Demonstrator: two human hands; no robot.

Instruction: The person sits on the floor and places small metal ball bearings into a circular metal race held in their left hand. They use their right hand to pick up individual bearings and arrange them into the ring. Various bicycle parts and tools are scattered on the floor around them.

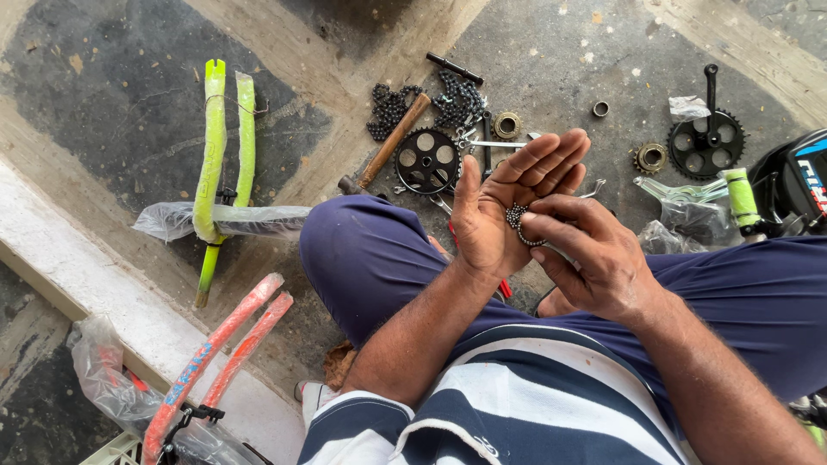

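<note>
Above the lap, left hand [508, 202] lies cupped flat under small steel balls [517, 215]; right hand [594, 254] pinches what seems a bearing ring. Tilting could spill them onto the floor [560, 69].

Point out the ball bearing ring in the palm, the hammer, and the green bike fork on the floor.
ball bearing ring [519, 222]: head view, on the ring's beads resting in the left hand's palm.
hammer [392, 142]: head view, middle of its wooden handle.
green bike fork [211, 159]: head view, on the left blade's green wrapping.
</note>
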